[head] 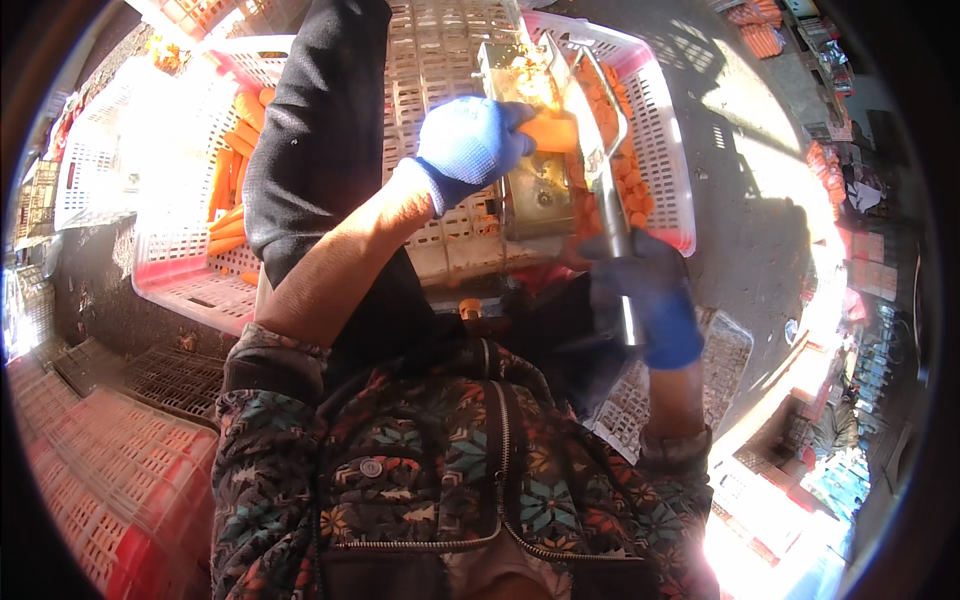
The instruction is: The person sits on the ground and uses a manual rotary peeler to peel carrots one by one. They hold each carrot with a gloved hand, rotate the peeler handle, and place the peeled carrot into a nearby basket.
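My left hand (472,146), in a blue-and-white knit glove, grips a thick piece of carrot (553,136). The carrot's free end lies against the blade (586,124) of a metal lever slicer. Its steel base (538,201) is wet and smeared with orange scraps (534,79). My right hand (651,289), gloved in dark blue and blurred, is closed around the slicer's tubular metal handle (611,214). Beyond the blade, round carrot slices (637,196) lie in a white-and-pink plastic crate (664,135).
Under the slicer is a perforated plastic crate (427,67). Whole carrots (236,165) fill part of another crate (195,300) by my left leg (322,127). Stacked crates (127,465) stand at lower left. A flat pale crate (724,352) lies behind my right hand. Bagged carrots (761,37) sit at upper right.
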`<state>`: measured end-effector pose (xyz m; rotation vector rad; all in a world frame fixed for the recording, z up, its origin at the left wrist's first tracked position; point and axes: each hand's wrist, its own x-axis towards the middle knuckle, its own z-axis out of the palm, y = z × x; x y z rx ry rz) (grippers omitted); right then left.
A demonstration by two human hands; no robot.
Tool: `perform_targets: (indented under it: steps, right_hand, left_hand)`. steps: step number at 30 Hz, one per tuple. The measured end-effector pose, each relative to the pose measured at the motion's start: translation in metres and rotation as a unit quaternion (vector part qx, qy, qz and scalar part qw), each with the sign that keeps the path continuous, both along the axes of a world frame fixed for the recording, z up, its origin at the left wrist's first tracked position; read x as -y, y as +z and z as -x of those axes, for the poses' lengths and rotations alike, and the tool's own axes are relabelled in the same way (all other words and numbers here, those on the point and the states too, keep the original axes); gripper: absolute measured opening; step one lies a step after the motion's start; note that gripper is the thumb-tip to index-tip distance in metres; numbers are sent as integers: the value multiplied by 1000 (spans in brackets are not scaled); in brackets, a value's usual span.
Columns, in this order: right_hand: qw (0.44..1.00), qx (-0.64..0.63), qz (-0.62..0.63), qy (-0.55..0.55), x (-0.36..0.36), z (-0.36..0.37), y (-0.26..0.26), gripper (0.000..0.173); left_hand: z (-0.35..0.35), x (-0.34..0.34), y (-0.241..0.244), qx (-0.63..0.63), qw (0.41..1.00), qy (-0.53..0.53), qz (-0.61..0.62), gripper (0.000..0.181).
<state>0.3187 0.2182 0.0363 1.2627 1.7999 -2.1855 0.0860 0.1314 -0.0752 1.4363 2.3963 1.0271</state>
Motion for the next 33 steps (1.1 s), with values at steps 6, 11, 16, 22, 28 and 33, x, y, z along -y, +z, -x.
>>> perform_targets:
  steps: [6,11,16,22,28,33]
  right_hand:
    - [954,-136,-240,115,-3,-20,-97,20]
    - [995,-76,53,38,-6,-8,19,26]
    - [972,-94,-204,64,3,-38,-105,29]
    - [993,-102,32,-53,12,-8,9,22]
    - [784,-208,-516,275,-9,-34,-106,18]
    - [985,-152,-67,56,15,-20,-11,20]
  left_hand:
    - [1,-15,4,-27,999,-29,-31,35]
    - [-4,-9,21,-5,999,-31,37,36]
    - [-3,-22,3,-46,999,-24,-14,34]
    - [-15,-20,23,-43,995,-35,78,26]
    - [-8,-29,14,-41,996,-67,34,23]
    - [-23,-28,13,-62,994,-32,78,21]
